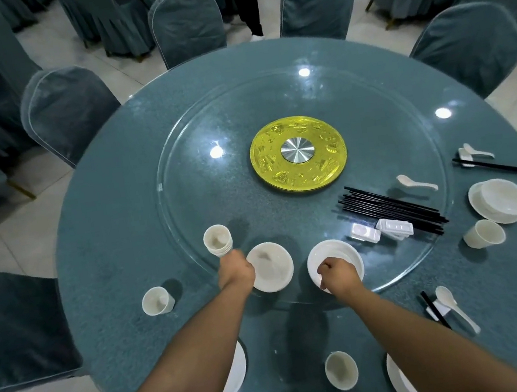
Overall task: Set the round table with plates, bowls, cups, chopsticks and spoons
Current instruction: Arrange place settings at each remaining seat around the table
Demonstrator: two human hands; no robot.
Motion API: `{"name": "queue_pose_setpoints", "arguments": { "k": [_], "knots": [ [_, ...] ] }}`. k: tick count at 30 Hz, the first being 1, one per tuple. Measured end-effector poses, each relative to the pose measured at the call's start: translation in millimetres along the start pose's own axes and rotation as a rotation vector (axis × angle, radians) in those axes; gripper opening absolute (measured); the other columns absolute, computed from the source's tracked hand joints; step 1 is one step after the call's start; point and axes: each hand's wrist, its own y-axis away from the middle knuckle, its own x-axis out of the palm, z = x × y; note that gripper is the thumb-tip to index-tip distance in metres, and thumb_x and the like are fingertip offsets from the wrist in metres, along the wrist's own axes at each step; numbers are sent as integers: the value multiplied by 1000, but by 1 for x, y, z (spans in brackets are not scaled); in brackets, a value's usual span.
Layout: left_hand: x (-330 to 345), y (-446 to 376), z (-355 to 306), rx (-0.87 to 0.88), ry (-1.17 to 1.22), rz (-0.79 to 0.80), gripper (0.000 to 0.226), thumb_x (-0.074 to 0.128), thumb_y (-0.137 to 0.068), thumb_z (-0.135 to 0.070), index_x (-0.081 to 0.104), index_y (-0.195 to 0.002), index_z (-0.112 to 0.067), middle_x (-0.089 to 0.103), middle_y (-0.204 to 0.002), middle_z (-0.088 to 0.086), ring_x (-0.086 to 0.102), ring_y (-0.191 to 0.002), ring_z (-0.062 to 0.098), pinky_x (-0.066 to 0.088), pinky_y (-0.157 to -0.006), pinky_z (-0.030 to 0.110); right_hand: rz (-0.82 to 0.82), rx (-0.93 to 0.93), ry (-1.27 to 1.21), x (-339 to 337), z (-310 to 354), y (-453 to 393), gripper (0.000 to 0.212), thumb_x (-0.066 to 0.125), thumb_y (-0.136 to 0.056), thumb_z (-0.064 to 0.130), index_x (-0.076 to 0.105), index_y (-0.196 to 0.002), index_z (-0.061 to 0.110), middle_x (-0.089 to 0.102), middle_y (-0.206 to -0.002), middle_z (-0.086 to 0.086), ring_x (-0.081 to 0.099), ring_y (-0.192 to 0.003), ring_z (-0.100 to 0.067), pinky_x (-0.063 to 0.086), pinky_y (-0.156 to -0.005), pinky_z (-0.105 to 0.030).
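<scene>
- My right hand curls over the near rim of the stack of plates at lower centre, fingers hooked on the edge; it looks like a pinch on the top plate, though my knuckles hide how many I have.
- My left hand is fisted beside the bowl, touching its left rim; the fingers are hidden, so I cannot tell whether it actually holds the bowl or nothing.
- Risk: both pieces sit on the glass turntable. A sideways pull could spin it, sliding the stacked cups or the black chopsticks at centre right.
- Risk: lifting by one rim could drag a second plate up and let it drop back.
- Both forearms reach straight forward from the bottom of the frame, wrists bent down.
- Finished settings lie at right; the left of the table has only one cup.
</scene>
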Motion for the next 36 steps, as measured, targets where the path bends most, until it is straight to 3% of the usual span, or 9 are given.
{"name": "queue_pose_setpoints", "arguments": {
  "k": [4,8,12,16,20,24,30,33,36],
  "knots": [
    [-7,10,-3,-11,67,-24,23,52,-88,-8,63,-109,-7,64,-114,16,61,-105,34,53,-85,37,-26,-4,-16,-9,2,11,26,44,-93,12,69,-91,5,72,-85,-15,64,-86,-31,50,-76,-35],
    [-12,26,1,-44,181,-20,19,56,-85,-11,64,-101,-6,67,-106,14,62,-102,32,50,-82,32,-36,1,-20,-12,-1,25,25,44,-93,12,68,-94,4,72,-91,-17,60,-74,-25,43,-59,-25],
    [-25,41,16,-94,302,-8,16,60,-81,-10,69,-93,-4,71,-93,11,66,-97,29,54,-82,30,-41,-47,19,-7,5,41,24,45,-93,13,69,-92,7,71,-91,-13,65,-87,-29,49,-72,-28],
    [-37,52,50,-166,439,-13,16,61,-78,-4,68,-92,0,72,-96,18,70,-92,32,58,-83,40,-12,-89,61,10,13,56,30,40,-92,13,67,-85,2,71,-82,-15,64,-74,-31,52,-69,-31],
    [-43,68,102,-264,547,-66,11,59,-79,4,54,-76,-6,66,-89,22,69,-89,38,58,-81,47,78,-152,163,36,18,71,26,44,-93,21,66,-86,10,71,-92,-15,65,-88,-32,53,-81,-35],
    [-42,85,150,-357,599,-70,10,56,-79,7,54,-77,-3,64,-86,22,67,-72,35,60,-75,50,138,-184,238,58,22,82,30,43,-91,16,69,-91,3,73,-85,-17,68,-89,-34,55,-81,-39],
    [-28,105,198,-448,589,-74,20,56,-80,8,49,-68,-6,63,-79,23,71,-79,41,59,-76,51,151,-234,324,87,27,93,32,39,-92,13,67,-93,-2,71,-92,-21,65,-91,-37,53,-85,-43],
    [-16,112,211,-456,572,-53,14,58,-81,6,53,-72,-5,68,-85,27,71,-81,40,59,-77,51,140,-230,321,97,21,96,28,41,-90,13,65,-91,-1,71,-88,-19,66,-87,-35,55,-81,-40],
    [-5,116,219,-482,613,-47,12,61,-82,4,61,-93,7,69,-93,31,71,-83,42,58,-77,52,133,-204,299,103,13,99,28,41,-89,14,65,-89,-1,70,-85,-17,65,-79,-32,56,-72,-37]
  ]
}}
